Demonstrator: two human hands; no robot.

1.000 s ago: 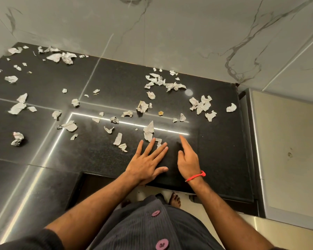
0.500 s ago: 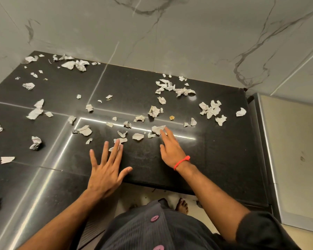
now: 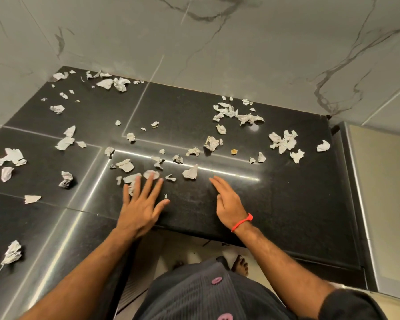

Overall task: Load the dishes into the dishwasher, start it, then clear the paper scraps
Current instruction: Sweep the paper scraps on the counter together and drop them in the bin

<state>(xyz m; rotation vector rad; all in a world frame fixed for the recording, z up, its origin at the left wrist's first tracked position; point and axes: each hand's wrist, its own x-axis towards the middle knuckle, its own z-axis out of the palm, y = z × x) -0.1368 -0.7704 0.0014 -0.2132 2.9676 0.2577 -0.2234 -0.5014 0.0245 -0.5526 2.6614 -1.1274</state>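
Several torn white paper scraps lie scattered over the black stone counter (image 3: pixel 275 204). One cluster of scraps (image 3: pixel 284 142) sits at the back right, another cluster (image 3: pixel 112 83) at the back left corner. My left hand (image 3: pixel 140 204) lies flat with fingers spread, its fingertips touching scraps (image 3: pixel 132 177) near the counter's front. My right hand (image 3: pixel 228 202), with a red wristband, stretches fingers straight over the counter just right of a larger scrap (image 3: pixel 191 173) and holds nothing.
A marble-veined wall (image 3: pixel 240 54) rises behind the counter. A steel-edged appliance top (image 3: pixel 383 192) borders the counter on the right. Below the front edge are the floor and a bare foot (image 3: pixel 240 265). More scraps (image 3: pixel 9 252) lie at the far left.
My left hand has slid forward and right up to the scraps. My right hand has drawn back from the scrap that it touched. The view has shifted a little.
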